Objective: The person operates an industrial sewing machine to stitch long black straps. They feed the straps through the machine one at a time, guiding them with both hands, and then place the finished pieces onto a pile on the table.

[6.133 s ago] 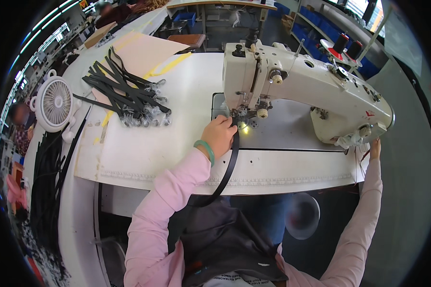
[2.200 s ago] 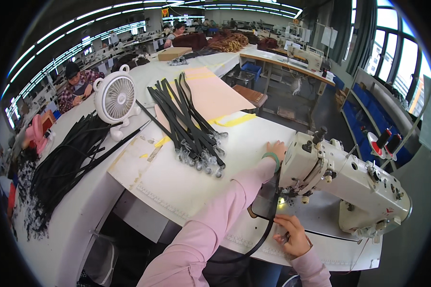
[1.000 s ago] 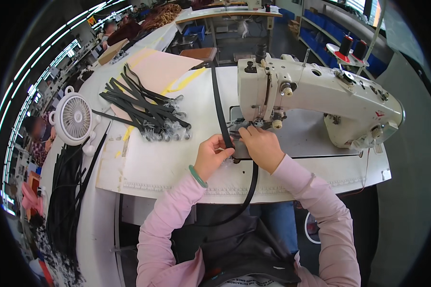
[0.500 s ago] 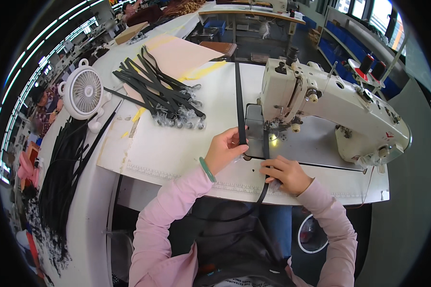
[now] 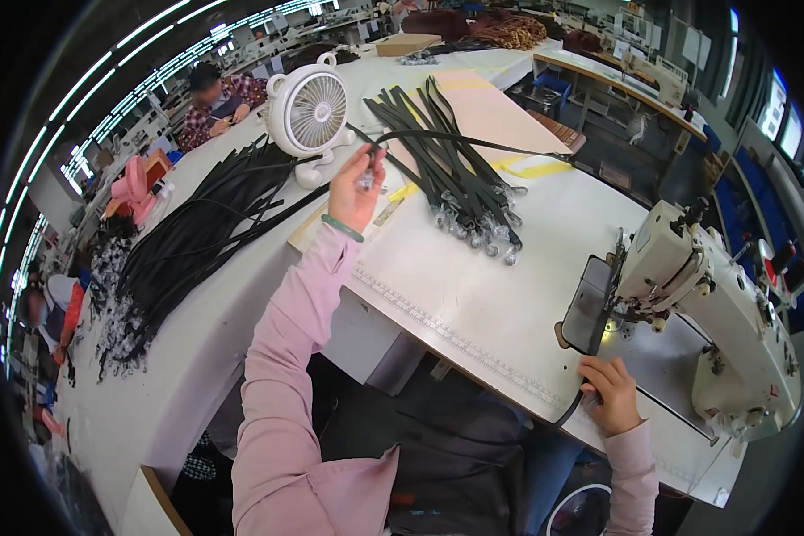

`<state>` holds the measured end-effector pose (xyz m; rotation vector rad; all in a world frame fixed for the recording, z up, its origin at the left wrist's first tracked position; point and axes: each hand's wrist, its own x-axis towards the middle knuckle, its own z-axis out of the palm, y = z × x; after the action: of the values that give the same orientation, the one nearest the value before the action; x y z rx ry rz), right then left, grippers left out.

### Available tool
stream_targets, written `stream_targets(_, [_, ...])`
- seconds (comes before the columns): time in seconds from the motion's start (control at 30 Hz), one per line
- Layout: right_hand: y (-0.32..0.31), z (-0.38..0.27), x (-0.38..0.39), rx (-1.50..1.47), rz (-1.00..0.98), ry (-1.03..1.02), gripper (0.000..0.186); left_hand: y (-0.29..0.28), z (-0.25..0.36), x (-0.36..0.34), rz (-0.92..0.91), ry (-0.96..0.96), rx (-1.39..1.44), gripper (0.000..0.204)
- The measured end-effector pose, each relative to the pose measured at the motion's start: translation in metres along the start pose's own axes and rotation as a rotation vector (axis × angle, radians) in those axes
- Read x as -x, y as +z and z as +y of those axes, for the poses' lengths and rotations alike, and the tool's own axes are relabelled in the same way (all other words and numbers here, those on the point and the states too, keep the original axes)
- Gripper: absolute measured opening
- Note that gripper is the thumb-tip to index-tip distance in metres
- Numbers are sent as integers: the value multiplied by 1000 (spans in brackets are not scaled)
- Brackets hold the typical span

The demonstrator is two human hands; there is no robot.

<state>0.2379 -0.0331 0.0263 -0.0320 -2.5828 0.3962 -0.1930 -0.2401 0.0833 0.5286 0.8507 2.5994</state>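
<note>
My left hand (image 5: 357,189) is raised by the fan, its fingers closed on one end of a black strap (image 5: 473,140). A bit of clear plastic shows at that end, and the strap stretches rightward over a pile of black straps (image 5: 429,147) with plastic-wrapped ends. Beside the white sewing machine (image 5: 688,277), my right hand (image 5: 610,393) pinches another black strap (image 5: 570,411) at the table's front edge. That strap's lower part hangs off the edge; its upper part runs toward the machine's needle area, where details are too small to tell.
A white fan (image 5: 317,112) stands left of the pile. Farther left, a large bundle of black straps (image 5: 196,232) lies on a side table. A pale pink sheet (image 5: 500,116) lies behind the pile. Another person (image 5: 219,107) sits at the far left.
My left hand has moved from beside the machine far left to the fan, carrying a strap end. The view has turned left. My right hand stays on its strap at the machine.
</note>
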Motion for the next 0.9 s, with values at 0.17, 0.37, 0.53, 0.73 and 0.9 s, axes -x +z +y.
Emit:
stream_targets(0.17, [-2, 1, 0, 38, -6, 1, 27, -101, 191, -14, 122, 441, 35, 43])
stream_targets(0.37, [-1, -3, -1, 32, 0, -11, 29, -200, 287, 48, 772, 976, 295, 81])
stream_targets(0.53, [-5, 0, 2, 42, -18, -23, 31, -140, 174, 23, 532, 561, -4, 49])
stream_targets(0.73, [-4, 10, 8, 3, -59, -41, 32, 27, -23, 86, -487, -170, -817, 27])
stream_targets(0.9, [-3, 11, 11, -23, -29, -90, 29, 101, -142, 148, -1414, 377, -1242, 21])
